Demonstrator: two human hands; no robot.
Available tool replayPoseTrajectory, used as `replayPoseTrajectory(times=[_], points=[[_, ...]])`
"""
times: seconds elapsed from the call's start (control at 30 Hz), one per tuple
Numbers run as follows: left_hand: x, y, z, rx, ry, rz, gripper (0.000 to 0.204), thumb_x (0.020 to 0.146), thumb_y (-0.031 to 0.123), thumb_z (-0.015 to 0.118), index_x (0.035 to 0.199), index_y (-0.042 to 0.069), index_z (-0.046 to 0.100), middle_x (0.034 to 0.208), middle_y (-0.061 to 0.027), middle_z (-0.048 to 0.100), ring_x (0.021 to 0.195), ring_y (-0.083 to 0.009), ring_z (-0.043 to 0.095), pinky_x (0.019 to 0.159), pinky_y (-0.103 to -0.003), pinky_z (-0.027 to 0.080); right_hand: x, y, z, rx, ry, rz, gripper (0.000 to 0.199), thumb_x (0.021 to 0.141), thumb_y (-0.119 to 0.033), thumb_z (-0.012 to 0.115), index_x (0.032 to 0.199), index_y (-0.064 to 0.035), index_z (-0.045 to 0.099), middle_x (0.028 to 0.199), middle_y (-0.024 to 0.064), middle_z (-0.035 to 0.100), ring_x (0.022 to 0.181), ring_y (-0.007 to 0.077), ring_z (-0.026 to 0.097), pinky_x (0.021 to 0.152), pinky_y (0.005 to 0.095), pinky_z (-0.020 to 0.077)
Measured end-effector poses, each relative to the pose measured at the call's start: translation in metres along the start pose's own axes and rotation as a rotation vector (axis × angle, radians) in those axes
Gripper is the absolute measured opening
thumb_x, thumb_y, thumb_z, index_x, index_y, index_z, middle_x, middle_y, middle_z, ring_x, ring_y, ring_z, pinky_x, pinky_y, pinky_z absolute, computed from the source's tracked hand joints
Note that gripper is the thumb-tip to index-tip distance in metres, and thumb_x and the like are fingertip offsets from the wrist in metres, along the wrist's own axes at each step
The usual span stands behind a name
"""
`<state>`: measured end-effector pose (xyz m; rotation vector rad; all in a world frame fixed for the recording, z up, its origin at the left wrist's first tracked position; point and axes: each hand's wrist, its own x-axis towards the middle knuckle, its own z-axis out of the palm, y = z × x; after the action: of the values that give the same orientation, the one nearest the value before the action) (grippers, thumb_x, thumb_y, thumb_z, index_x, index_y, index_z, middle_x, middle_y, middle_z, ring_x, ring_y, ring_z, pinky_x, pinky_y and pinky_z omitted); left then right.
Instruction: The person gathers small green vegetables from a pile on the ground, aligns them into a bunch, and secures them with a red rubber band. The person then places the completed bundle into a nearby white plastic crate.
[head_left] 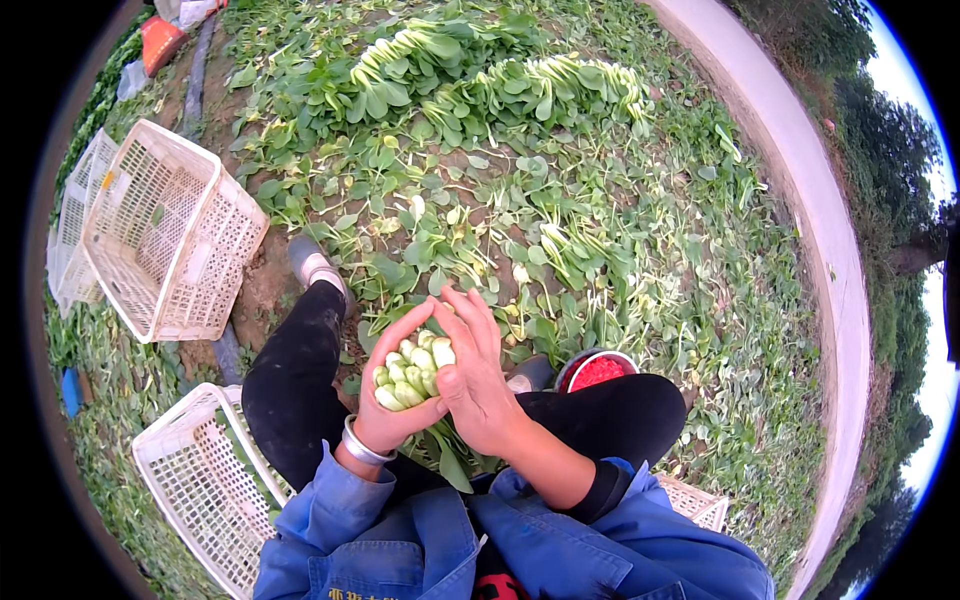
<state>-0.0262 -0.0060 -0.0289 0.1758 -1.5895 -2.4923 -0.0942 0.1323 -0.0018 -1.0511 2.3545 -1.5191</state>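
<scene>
My left hand (378,425), with a silver bangle at its wrist, wraps round a bunch of bok choy (408,376). The pale cut stem ends face up, packed close together. Green leaves of the bunch hang below my hands, partly hidden by them. Against the right side of the bunch lies my right hand (482,375), its fingers stretched out and its thumb by the stem ends. Its fingertips come close to those of the left hand. Between my feet and ahead, loose bok choy (575,255) lies on the leafy ground.
Rows of laid-out bok choy (560,90) stretch across the far ground. White plastic crates (215,270) stand at the left, another crate (205,480) nearer. A bucket with red contents (600,370) sits beyond my right knee. A pale path (835,260) curves along the right.
</scene>
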Motion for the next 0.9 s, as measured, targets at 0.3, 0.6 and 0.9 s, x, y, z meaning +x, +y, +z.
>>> replayPoseTrajectory(times=[0.3, 0.6, 0.9], points=[[0.027, -0.052, -0.005, -0.148, 0.064, -0.35, 0.081, 0.077, -0.003, 0.082, 0.145, 0.002, 0.04, 0.127, -0.0209, 0.065, 0.115, -0.0236, 0.065, 0.101, -0.04, 0.053, 0.07, 0.407, -0.087, -0.533, 0.24, 0.523, 0.023, 0.086, -0.007, 0.068, 0.109, -0.0044, 0.072, 0.102, 0.0145, 0.073, 0.093, 0.034, 0.071, 0.084, 0.0437, 0.0564], [0.027, -0.077, -0.009, 0.101, 0.083, -0.542, 0.088, 0.075, 0.0, 0.083, 0.146, 0.005, 0.032, 0.126, -0.0204, 0.061, 0.113, -0.0272, 0.067, 0.099, -0.042, 0.055, 0.084, 0.473, -0.08, -0.931, -0.055, 0.366, 0.028, 0.075, -0.017, 0.084, 0.099, -0.0133, 0.072, 0.104, 0.008, 0.062, 0.104, 0.0284, 0.059, 0.09, 0.0421, 0.0484], [0.038, -0.091, 0.001, 0.104, 0.066, -0.618, 0.087, 0.075, 0.0, 0.082, 0.146, 0.003, 0.032, 0.123, -0.021, 0.062, 0.111, -0.0266, 0.067, 0.097, -0.041, 0.055, 0.061, 0.527, -0.176, 0.139, 0.521, 0.814, 0.031, 0.094, -0.019, 0.078, 0.105, -0.0019, 0.056, 0.088, 0.005, 0.066, 0.089, 0.0151, 0.063, 0.09, 0.0312, 0.0505]])
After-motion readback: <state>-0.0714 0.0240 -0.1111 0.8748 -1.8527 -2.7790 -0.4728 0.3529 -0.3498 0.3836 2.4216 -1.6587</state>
